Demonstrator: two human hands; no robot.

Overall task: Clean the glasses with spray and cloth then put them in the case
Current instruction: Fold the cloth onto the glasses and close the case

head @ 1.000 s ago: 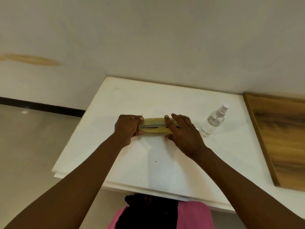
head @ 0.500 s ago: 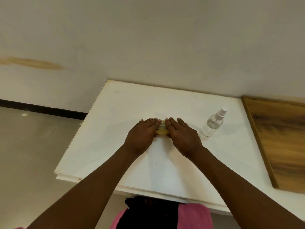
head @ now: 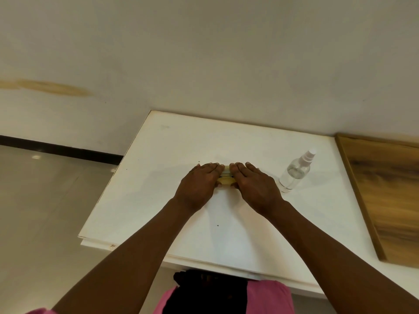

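A yellow glasses case [head: 226, 180] lies on the white table [head: 158, 182], mostly covered by both hands. My left hand [head: 199, 184] lies flat over its left half with straight fingers. My right hand [head: 254, 184] lies flat over its right half the same way. Only a narrow strip of the case shows between the hands, with a thin dark gap along its seam. A clear spray bottle [head: 294, 173] with a white nozzle stands to the right of my right hand. The glasses and the cloth are not visible.
A wooden board [head: 390, 200] lies along the table's right side. The table's left edge drops to a tiled floor [head: 45, 200]. A pale wall [head: 226, 64] stands right behind the table.
Both hands went from gripping the ends of the half-open case to lying flat on top of it, side by side, and the case now shows only a thin gap.
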